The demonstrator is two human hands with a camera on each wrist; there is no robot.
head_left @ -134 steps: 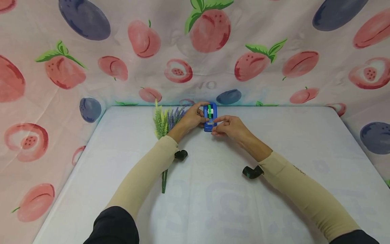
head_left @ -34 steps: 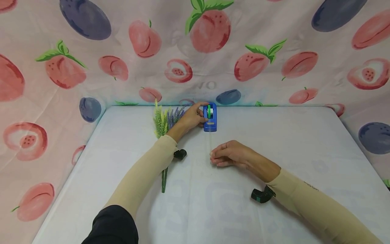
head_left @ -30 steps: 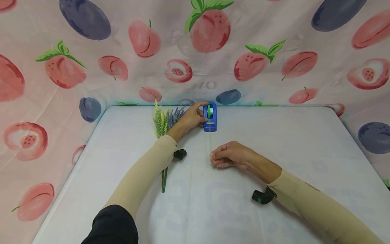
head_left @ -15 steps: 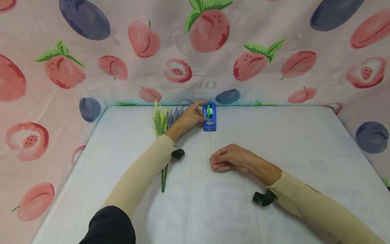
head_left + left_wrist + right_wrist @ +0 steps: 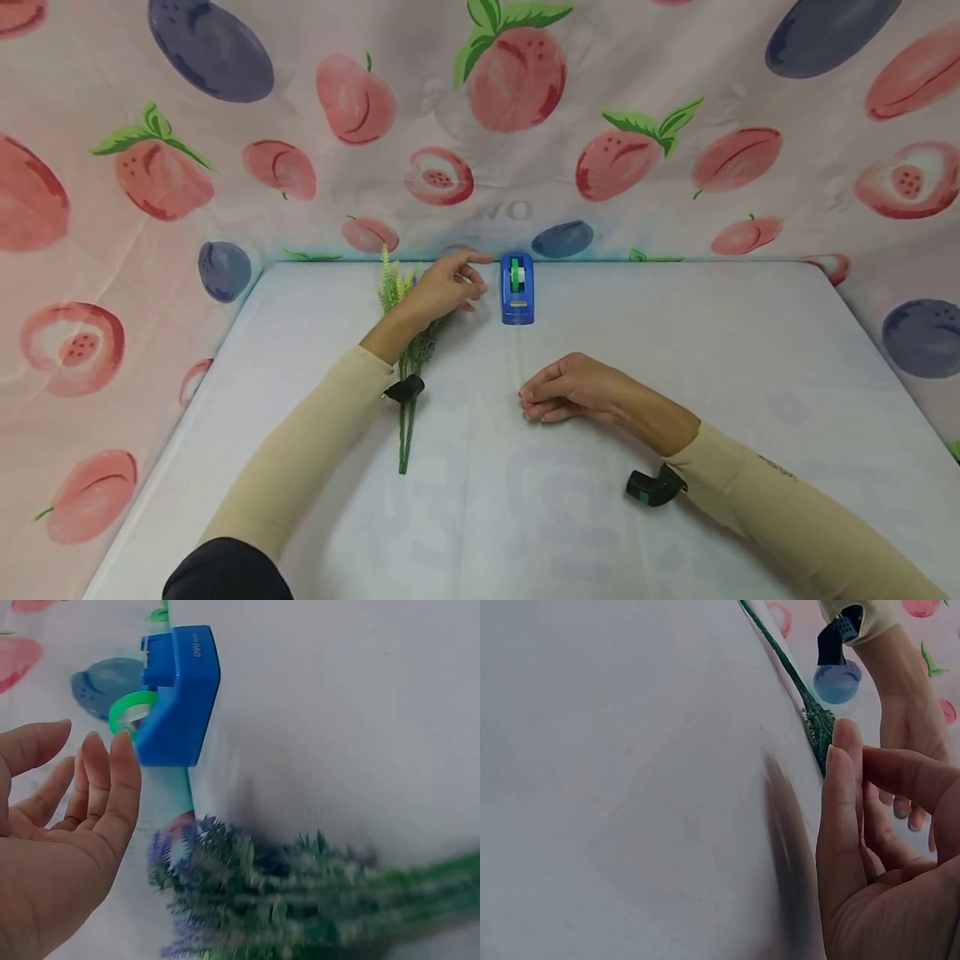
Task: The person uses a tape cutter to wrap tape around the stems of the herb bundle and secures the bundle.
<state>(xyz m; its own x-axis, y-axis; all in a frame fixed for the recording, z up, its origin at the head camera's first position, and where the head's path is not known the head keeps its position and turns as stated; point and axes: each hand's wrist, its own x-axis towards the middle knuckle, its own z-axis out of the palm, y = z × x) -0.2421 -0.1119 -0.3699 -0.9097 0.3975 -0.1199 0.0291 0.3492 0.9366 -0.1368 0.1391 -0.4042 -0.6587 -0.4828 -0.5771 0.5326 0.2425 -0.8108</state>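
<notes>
A blue tape dispenser (image 5: pixel 517 312) with a green-cored roll (image 5: pixel 514 275) stands near the table's back edge. My left hand (image 5: pixel 437 290) hovers just left of it, fingers spread and holding nothing; the left wrist view shows the fingertips apart from the dispenser's blue body (image 5: pixel 184 705). From the dispenser's front a faint clear strip of tape (image 5: pixel 518 354) runs toward me. Its near end is at the fingertips of my right hand (image 5: pixel 581 390), which pinch it between thumb and fingers. In the right wrist view the right hand's fingertips (image 5: pixel 845 742) meet, and the tape hardly shows.
A bunch of artificial lavender (image 5: pixel 408 358), yellow-green and purple, lies on the white-covered table (image 5: pixel 712 350) under my left forearm, stems toward me. A fruit-print cloth (image 5: pixel 660 50) hangs behind the table. A black wrist camera (image 5: pixel 656 486) juts from my right sleeve.
Earlier both hands were at the dispenser. My right hand drew the tape toward me and then stayed nearly still. In the last half second my left hand released the dispenser and moved left.
</notes>
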